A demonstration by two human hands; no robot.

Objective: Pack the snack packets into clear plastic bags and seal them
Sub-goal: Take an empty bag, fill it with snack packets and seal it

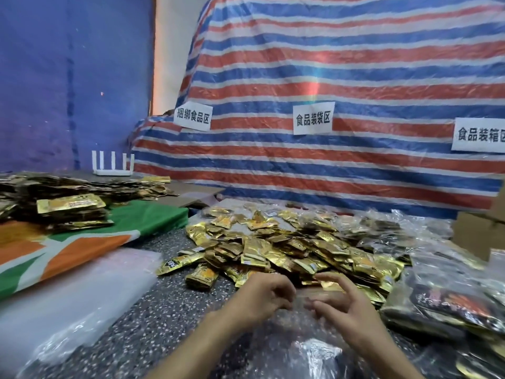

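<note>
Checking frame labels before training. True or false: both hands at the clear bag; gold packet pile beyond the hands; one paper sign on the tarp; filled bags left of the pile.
1. The left hand and right hand are both at the clear plastic bag: true.
2. The gold packet pile lies beyond the hands: true.
3. The striped tarp bears one paper sign: false, three paper signs show.
4. The filled bags lie left of the pile: false, they lie to its right.
</note>
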